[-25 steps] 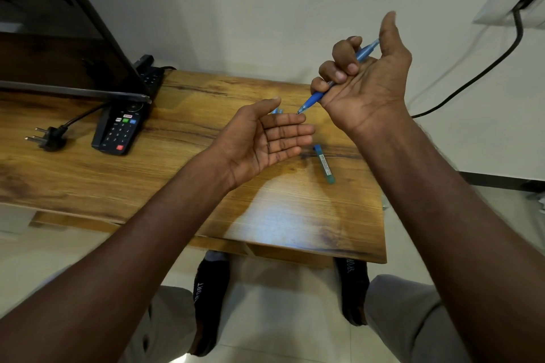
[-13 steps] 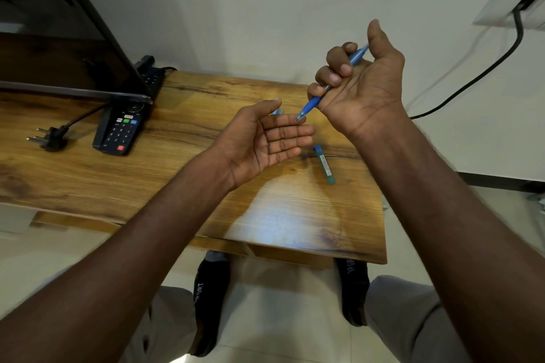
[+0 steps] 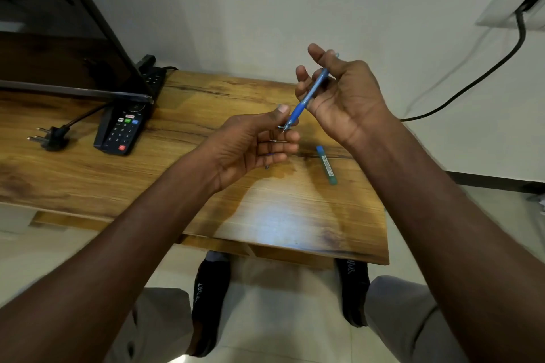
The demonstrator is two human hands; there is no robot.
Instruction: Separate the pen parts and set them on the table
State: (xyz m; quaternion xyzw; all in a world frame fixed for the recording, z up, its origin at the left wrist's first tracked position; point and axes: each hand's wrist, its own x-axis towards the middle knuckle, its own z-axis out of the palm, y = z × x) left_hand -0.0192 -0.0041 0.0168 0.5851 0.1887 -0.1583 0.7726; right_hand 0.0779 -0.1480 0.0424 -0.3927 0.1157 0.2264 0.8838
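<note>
Centrally, right hand (image 3: pixel 342 97) gripping blue pen (image 3: pixel 309 94), tip down-left near left hand (image 3: pixel 253 144), fingers curled, pinch unclear. Small tube (image 3: pixel 326 165) on table (image 3: pixel 206 186), lower right.

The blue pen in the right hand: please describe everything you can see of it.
The blue pen is slim, apparently plastic: a translucent light-blue barrel, a darker blue grip section and a fine metal tip. It slants, tip down-left, above the wooden table. The right hand holds it with curled fingers; its tip sits at the left hand, by the thumb.
</note>
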